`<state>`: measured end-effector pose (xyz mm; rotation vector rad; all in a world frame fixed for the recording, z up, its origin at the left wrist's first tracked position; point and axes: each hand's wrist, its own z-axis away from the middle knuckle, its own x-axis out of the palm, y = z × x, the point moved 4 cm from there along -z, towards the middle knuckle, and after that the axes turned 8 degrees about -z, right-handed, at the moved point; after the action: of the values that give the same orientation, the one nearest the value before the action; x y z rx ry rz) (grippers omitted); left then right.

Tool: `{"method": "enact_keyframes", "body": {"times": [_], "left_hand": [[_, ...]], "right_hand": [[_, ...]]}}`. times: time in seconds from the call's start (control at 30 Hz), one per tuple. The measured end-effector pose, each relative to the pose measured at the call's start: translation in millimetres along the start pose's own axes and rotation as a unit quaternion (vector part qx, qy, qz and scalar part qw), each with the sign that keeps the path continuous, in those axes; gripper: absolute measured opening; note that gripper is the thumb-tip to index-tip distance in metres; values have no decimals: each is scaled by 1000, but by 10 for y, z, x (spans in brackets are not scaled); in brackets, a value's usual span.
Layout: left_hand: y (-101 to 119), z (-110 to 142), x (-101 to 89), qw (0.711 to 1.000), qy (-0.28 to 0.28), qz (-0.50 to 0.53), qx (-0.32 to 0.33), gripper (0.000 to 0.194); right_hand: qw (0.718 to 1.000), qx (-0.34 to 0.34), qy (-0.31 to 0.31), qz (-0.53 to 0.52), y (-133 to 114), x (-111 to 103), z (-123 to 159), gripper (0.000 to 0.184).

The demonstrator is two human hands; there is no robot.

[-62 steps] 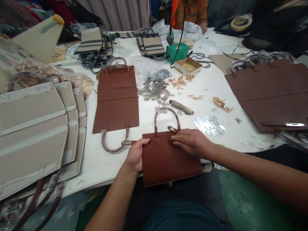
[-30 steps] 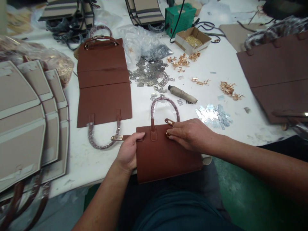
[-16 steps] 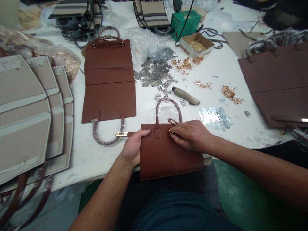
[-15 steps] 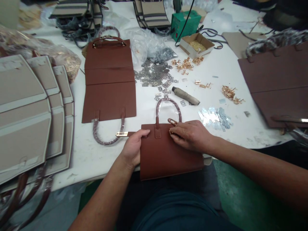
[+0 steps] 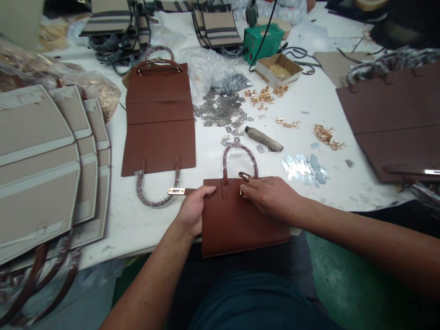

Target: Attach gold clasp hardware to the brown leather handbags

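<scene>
The left hand holds the near-left side of the brown bag, with its thumb lying flat on the front and the other fingers hidden behind. The right hand comes across from the right, knuckles up, and its fingers are close together, pinching a small gold fitting near the upper edge. The bag is at the front of the white tabletop, partly above the lap. Its surface looks smooth, like leather, and its arched handle is wrapped in shiny clear film. A narrow strap with a pointed gold plate extends leftward from the thumb.
</scene>
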<state>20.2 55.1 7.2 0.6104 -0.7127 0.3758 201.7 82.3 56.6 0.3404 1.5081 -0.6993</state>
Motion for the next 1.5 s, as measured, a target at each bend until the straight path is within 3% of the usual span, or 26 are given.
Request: {"method": "enact_keyframes", "body": {"times": [0.13,0.33,0.6,1.0,1.17,1.37,1.43,1.5], "left_hand": [[6,-2,-14,1000,4,-7,7,46],[36,3,-19,1000,5,-23,10,43],[26,18,-27,999,4,-34,25,41],[40,28,-16,998,1,-39,48,39],[0,22,-40,998,-8,-27,53,40],[-1,47,-24,999,-9,-19,44,43],[0,71,-20,999,-7,-19,45,44],[2,95,-21,999,-12,-14,50,45]], "right_hand": [[1000,-1,-2,8,43,38,28,15],[994,-15,110,-11,115,139,128,26],[997,-47,35,46,27,-28,6,16],[995,-26,80,45,95,98,40,26],[996,-23,74,50,8,163,64,33],[994,57,-11,92,-225,164,-115,29],[993,83,-4,79,-254,111,-110,26],[994,91,41,48,-242,51,-51,22]]}}
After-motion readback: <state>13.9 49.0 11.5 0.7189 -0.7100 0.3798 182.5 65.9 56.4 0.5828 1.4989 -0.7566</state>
